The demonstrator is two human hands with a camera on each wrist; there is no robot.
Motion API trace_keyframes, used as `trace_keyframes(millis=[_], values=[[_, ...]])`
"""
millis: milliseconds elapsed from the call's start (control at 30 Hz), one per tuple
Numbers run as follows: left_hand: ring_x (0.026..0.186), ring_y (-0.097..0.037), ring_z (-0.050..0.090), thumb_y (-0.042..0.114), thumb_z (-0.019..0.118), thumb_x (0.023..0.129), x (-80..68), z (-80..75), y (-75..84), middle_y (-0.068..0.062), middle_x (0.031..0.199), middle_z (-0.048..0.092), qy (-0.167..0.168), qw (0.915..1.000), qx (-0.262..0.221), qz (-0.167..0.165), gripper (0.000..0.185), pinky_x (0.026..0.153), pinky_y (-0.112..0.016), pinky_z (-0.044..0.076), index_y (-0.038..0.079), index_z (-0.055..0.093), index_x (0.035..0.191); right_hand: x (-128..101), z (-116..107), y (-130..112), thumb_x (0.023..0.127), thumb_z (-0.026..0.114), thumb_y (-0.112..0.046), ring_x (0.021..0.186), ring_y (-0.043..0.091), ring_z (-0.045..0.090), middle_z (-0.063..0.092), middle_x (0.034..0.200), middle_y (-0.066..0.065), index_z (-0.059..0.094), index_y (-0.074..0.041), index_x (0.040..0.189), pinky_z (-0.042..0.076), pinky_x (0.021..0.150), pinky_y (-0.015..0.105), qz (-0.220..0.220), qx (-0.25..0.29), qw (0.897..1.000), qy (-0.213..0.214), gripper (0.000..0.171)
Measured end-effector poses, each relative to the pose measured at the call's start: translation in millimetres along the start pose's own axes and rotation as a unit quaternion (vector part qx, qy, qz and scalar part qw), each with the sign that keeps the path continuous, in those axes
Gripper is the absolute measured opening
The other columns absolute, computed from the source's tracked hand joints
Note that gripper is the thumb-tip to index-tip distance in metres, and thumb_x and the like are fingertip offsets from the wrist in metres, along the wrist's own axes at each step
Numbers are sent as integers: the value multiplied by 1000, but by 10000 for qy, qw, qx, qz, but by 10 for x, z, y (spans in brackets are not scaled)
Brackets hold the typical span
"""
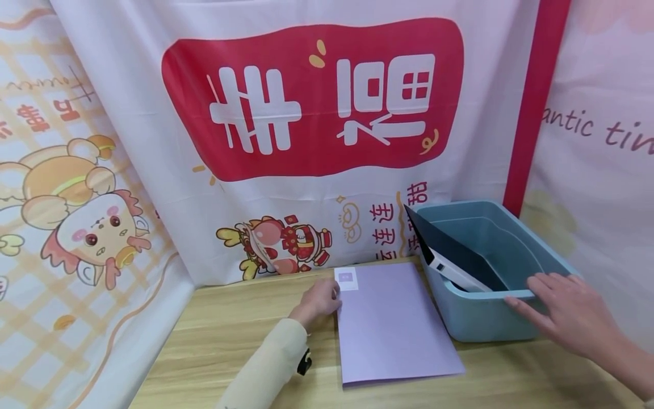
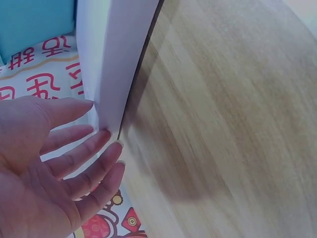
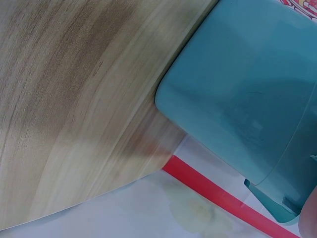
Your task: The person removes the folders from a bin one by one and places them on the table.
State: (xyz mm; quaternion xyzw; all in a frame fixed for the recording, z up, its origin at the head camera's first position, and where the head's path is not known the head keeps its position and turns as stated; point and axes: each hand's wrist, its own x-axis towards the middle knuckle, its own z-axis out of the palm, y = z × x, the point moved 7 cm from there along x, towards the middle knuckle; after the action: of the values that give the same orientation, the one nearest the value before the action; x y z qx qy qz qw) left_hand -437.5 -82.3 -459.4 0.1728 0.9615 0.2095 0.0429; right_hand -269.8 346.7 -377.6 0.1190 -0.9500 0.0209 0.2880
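Head view: a purple folder [image 1: 393, 324] lies flat on the wooden counter [image 1: 255, 318], its long sides running away from the person. A white label [image 1: 347, 278] sits at its far left corner. The left hand [image 1: 321, 296] is at the folder's left side, close to that corner and just below the label, so nearly all of the folder lies to the right of this grip and nearer the person.

Left wrist view shows this grip partly open: the fingers are loosely bent and spread, with the thumb well apart from them. The thumb tip is on one side of the folder's narrow edge, and the fingertips meet the end of that edge close to the counter. The hand has not closed round the folder.

A blue-green bin [image 1: 490, 321] stands just to the right of the folder, near its far half; whether the two touch, I cannot tell. The right hand [image 1: 574, 309] rests at the bin's near right corner, fingers over the rim and thumb stretched along the near side. How firmly this grip has the rim, I cannot tell; the right wrist view catches only a sliver of the hand. Inside the bin a dark panel [image 1: 470, 244] leans at a slant, one end sticking up past the rim.
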Motion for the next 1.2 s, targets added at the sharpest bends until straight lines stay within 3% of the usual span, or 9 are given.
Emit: trace_keyframes(millis=[233,400,867,1200], values=[[90,-24,65,16,79,85,-75,-48,-23,-10,100,71,30,9998,-94,195,30,80,-45,56,3,71,111,-7,7,-25,87,73,-56,64,14,41,45,70,-6,53,-21,79,37,57,32,-45,37,10000,18,41],[90,-24,65,17,76,90,-120,-104,19,-10,101,71,60,9993,-210,299,31,80,-45,56,1,70,115,-11,5,-28,87,73,-56,64,14,42,47,72,-5,55,-20,80,39,58,33,-18,52,10000,18,40],[93,-23,64,19,75,89,-202,-323,127,-8,100,72,563,9959,-333,632,27,81,-43,54,5,71,112,-2,-6,-22,87,73,-56,64,13,42,45,70,-7,52,-22,78,39,57,33,-35,59,9999,87,41],[85,-18,67,16,74,92,-206,-443,277,-9,104,72,768,9857,-1191,910,21,78,-35,58,7,70,111,1,-25,-23,87,73,-55,65,14,43,47,71,-5,53,-20,78,39,57,34,-44,27,10000,71,41]])
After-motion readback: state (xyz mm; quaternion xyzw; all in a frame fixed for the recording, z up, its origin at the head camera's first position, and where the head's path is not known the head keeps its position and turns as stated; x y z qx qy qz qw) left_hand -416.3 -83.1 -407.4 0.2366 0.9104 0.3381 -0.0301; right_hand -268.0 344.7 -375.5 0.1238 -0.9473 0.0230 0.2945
